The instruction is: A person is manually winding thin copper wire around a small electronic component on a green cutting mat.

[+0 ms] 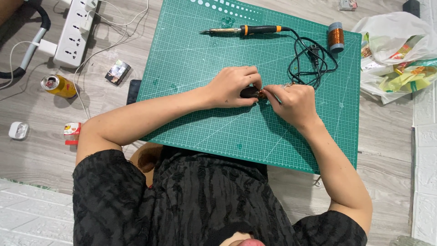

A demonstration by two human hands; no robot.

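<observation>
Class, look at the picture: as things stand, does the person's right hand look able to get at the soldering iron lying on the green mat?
Probably yes. The soldering iron lies bare on the green mat beyond the right hand, with nothing between. But that hand and the left hand are pinching a small dark part.

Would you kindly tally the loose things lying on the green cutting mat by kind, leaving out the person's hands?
Soldering iron with orange-and-black handle: 1
Spool of copper wire: 1
Small dark part held between left hand and right hand: 1
Total: 3, all on the green cutting mat.
</observation>
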